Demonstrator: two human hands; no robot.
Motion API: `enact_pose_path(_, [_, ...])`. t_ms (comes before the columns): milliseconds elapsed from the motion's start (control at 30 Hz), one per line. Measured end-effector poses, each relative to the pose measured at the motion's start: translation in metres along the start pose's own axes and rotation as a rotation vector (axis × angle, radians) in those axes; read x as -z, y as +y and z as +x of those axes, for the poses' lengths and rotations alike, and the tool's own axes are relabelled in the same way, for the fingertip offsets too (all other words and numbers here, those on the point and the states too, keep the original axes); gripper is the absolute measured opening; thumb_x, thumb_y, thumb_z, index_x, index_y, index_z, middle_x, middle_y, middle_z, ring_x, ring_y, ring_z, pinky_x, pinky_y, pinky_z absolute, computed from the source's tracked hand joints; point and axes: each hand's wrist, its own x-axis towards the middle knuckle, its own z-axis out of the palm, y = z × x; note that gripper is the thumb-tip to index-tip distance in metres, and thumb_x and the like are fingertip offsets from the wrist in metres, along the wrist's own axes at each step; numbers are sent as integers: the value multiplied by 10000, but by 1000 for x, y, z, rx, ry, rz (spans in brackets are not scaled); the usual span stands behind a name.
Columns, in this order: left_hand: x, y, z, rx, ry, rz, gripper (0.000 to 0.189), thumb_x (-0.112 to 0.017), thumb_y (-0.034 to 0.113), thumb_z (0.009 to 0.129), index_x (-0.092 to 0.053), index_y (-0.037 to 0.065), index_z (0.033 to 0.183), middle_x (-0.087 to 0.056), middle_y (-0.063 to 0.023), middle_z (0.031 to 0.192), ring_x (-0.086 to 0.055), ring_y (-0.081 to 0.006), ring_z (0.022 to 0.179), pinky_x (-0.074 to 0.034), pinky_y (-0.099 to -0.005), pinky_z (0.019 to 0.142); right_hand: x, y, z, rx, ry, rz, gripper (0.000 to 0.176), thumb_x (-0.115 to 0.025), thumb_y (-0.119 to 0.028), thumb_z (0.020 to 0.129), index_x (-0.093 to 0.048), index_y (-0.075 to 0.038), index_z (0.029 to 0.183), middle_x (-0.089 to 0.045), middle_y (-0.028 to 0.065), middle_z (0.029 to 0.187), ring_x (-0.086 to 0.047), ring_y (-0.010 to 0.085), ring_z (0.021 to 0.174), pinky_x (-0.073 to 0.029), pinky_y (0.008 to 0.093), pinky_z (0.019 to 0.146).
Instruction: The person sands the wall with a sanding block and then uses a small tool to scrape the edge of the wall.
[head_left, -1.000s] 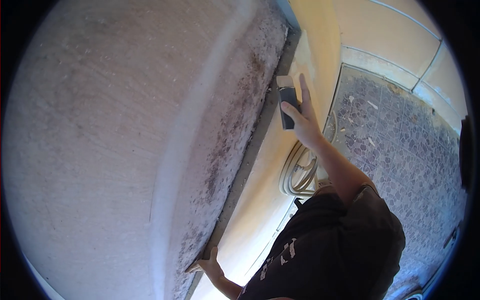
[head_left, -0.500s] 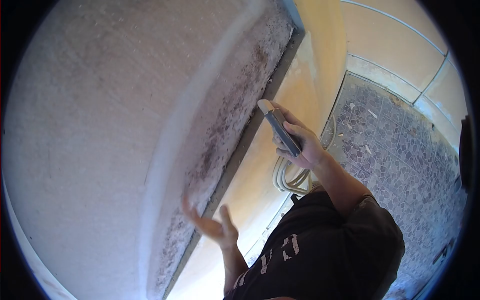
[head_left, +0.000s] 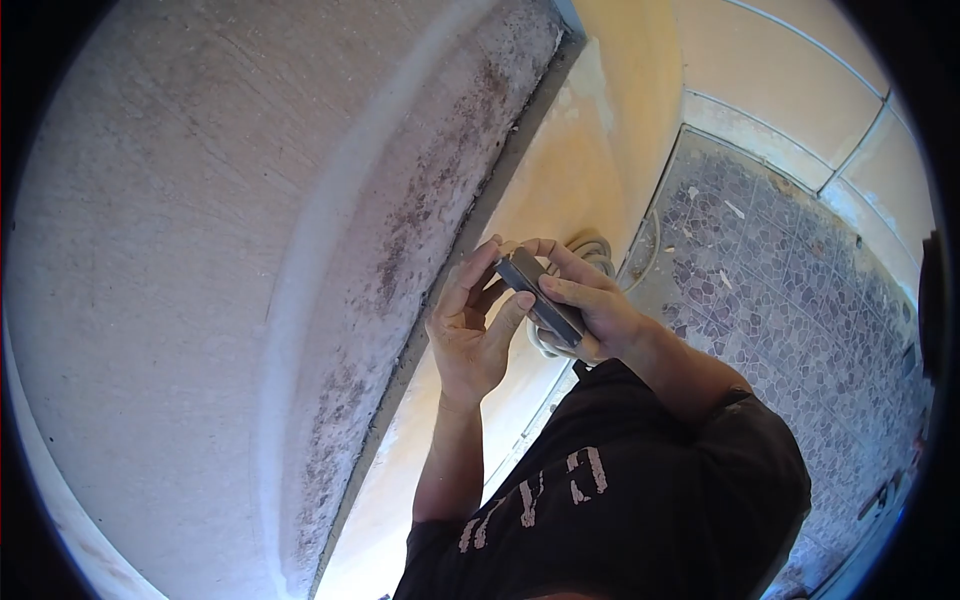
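Note:
My right hand [head_left: 598, 312] grips a dark grey block-shaped tool [head_left: 538, 296] with a pale end, held in front of my chest. My left hand [head_left: 470, 335] has come up to it, and its fingers and thumb close around the tool's upper end. Both hands meet just below the dark stained edge [head_left: 440, 210] where the rough white surface [head_left: 200, 260] meets the yellow wall [head_left: 575, 160].
Coiled pale cable [head_left: 590, 248] hangs on the yellow wall behind my hands. A pebble-patterned tiled floor [head_left: 780, 300] lies to the right, bordered by pale tiles [head_left: 800, 90]. My black shirt [head_left: 640, 490] fills the lower middle.
My right hand pulled the tool away from the stained edge and down toward my chest. My left hand left the surface, rose and took hold of the tool's end.

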Motion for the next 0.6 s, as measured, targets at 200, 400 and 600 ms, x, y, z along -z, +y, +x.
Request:
enact_pose_path(200, [13, -5, -11, 60, 93, -3, 534, -758, -21, 889, -560, -38, 1385, -557, -184, 1437, -586, -296, 1297, -504, -420, 1088, -12, 8, 4, -57, 66, 40, 396, -582, -218, 1053, -458, -149, 1424, -640, 43, 986, -605, 70, 738, -520, 223, 611])
enact_pose_path(400, [72, -4, -52, -251, 353, 654, 637, -753, 177, 906, -505, -40, 1452, -560, -235, 1449, -509, -352, 1382, -443, -518, 1120, 64, 7, 52, 269, 645, -180, 406, -618, -161, 1010, -514, -75, 1393, -654, 48, 1024, -629, 113, 808, -543, 270, 678])
enact_pose_path(600, [134, 0, -149, 70, 374, 1103, 627, -766, 149, 879, -534, -22, 1436, -620, -241, 1357, -518, -377, 1360, -412, -548, 1122, 134, -58, 121, 741, 979, -244, 487, -666, -147, 954, -501, 2, 1387, -667, 124, 1079, -672, 168, 891, -564, 323, 738])
